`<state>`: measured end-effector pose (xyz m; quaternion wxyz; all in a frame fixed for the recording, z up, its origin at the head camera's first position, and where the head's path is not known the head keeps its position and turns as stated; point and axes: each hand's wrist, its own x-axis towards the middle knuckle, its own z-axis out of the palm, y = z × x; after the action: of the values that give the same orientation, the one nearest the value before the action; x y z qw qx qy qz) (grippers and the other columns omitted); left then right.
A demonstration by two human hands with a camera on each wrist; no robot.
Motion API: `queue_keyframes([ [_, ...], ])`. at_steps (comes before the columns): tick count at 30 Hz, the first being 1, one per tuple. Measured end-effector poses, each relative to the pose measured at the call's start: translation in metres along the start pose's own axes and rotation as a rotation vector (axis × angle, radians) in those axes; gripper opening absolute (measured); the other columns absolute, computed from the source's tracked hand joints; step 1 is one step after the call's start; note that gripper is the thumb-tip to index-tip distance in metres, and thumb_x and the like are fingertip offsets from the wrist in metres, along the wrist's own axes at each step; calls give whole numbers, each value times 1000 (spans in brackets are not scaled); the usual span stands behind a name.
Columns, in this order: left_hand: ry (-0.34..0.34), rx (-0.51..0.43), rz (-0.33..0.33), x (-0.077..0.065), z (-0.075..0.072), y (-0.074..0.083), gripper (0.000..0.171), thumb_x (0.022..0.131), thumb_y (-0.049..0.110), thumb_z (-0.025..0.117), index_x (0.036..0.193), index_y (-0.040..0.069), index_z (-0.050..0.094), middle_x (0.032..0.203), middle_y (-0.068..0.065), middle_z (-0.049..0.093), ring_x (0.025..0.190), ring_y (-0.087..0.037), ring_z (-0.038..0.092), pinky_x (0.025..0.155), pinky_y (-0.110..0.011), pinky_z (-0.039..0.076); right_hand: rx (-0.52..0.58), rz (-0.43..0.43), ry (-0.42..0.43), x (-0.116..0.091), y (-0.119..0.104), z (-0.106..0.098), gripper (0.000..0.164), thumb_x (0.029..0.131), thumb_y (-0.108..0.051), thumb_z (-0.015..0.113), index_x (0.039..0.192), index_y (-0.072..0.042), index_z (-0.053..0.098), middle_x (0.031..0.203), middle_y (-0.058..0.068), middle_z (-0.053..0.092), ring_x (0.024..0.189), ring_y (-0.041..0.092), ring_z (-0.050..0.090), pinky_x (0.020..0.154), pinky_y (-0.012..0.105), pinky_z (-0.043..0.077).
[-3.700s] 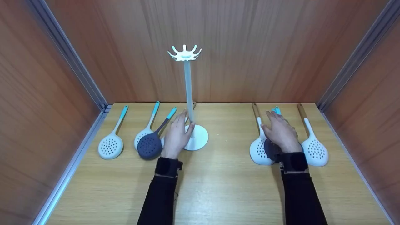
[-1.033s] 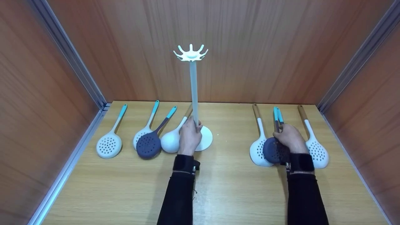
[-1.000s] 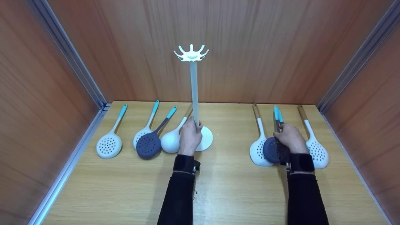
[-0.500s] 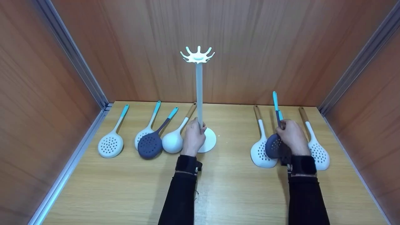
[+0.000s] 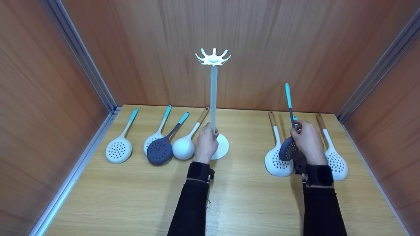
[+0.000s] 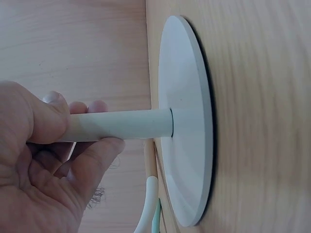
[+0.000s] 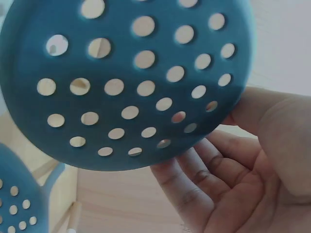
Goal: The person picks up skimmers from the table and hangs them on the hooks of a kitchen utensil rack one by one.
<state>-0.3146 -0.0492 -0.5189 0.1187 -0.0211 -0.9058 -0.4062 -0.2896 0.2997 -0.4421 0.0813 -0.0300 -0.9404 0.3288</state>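
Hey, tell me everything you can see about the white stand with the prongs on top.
The white stand looks smooth, like plastic or painted metal. Its straight round pole rises from a flat disc base to a ring of upward-curving prongs, with nothing hanging from them. It is upright, right of the white ladle; whether the base fully touches the tabletop is unclear. The left hand grips the pole low down.

A white stand is upright on the table, its slim pole rising from a flat round base to a ring of curved hooks, with the left hand gripping the pole low down. A dark skimmer with a round, hole-punched head and turquoise handle end is tilted handle-up in the right hand.
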Motion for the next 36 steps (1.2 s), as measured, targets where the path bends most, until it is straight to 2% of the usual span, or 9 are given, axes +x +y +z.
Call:
queue_keyframes([
  [6,6,13,1,0,0,0,8,102,11,63,107,13,57,99,-2,61,92,-22,65,81,-40,57,-2,-32,68,-5,-15,-1,45,103,-15,57,144,2,55,119,22,70,103,36,69,81,49,57],
  [16,19,3,22,-1,1,0,9,102,9,63,109,10,57,99,-3,61,92,-22,66,83,-41,57,17,-109,135,-14,-33,-4,41,103,-14,59,141,0,59,116,20,72,105,35,71,83,50,58],
  [28,-3,-9,-5,-1,1,1,9,102,10,63,109,12,57,100,-2,60,96,-22,65,85,-41,57,33,-133,177,-26,-51,-9,39,103,-13,60,141,-5,60,116,18,70,105,33,70,79,49,60],
  [36,-4,-4,-9,0,1,0,10,102,9,64,108,12,57,99,-2,60,95,-21,65,87,-42,56,23,-187,217,-33,-63,-9,38,103,-17,63,140,-8,62,114,14,71,102,30,71,74,45,61],
])
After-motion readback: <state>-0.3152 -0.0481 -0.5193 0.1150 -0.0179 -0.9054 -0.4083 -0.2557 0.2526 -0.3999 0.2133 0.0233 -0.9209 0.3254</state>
